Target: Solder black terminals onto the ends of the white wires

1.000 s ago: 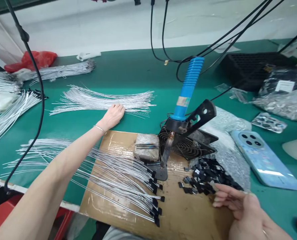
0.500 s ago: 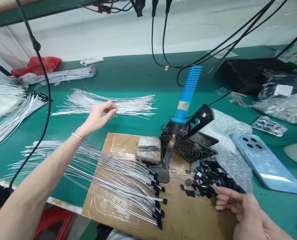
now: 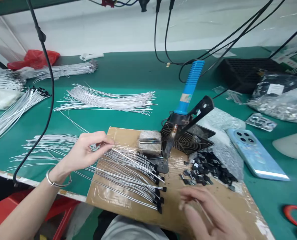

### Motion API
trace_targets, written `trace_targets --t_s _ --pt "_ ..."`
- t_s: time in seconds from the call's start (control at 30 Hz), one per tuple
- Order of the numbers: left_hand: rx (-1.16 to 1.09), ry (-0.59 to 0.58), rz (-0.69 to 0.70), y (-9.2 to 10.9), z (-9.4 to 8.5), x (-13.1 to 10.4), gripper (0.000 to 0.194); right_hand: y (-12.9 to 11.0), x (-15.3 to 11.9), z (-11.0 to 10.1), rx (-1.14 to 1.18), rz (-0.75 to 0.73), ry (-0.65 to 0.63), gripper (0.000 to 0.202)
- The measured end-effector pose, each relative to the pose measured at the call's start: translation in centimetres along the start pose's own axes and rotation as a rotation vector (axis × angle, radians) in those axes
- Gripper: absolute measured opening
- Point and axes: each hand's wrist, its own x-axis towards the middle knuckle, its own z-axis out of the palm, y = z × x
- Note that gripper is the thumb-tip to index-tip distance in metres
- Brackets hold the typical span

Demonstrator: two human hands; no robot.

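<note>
My left hand (image 3: 92,150) pinches a thin white wire (image 3: 74,124) between thumb and forefinger, above the cardboard's left part. Its tail runs back toward a pile of loose white wires (image 3: 108,100). Beneath and beside this hand lies a row of white wires with black connectors (image 3: 135,186) on their right ends. My right hand (image 3: 208,213) hovers over the cardboard (image 3: 173,213), right of those connectors, blurred, its fingers curled together; whatever they hold is too small to make out. Just beyond it is a heap of small black connectors (image 3: 208,168).
A blue-handled soldering iron (image 3: 192,83) stands tip down in a holder, beside a pale block (image 3: 150,141) and a black fan (image 3: 188,141). Rightward lie a blue phone (image 3: 257,155), bubble wrap (image 3: 221,123) and red-handled scissors (image 3: 295,215). A black cable (image 3: 49,83) hangs at left.
My left hand has moved from the loose wire pile down toward the cardboard, drawing a wire along. My right hand has left the black connector heap and moved left and nearer.
</note>
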Motion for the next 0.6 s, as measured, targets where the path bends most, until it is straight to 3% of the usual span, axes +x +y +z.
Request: trace_targets --t_s 0.07,0.23,0.4,0.6 --pt "0.017 -0.045 0.030 0.5 0.5 -0.7 0.012 -1.7 -0.1 1.5 0.118 -0.017 -0.131 0.018" --pt "0.030 -0.116 0.090 1.6 1.3 -1.5 0.015 -2.4 -0.2 2.5 0.202 0.130 -0.187 0.033" --pt "0.060 -0.140 0.187 2.6 1.6 -1.8 0.016 -1.4 -0.4 1.5 0.540 0.464 -0.229 0.041" --pt "0.321 -0.070 0.476 3.7 2.1 -2.0 0.021 0.4 0.1 1.6 0.941 0.758 -0.294 0.045"
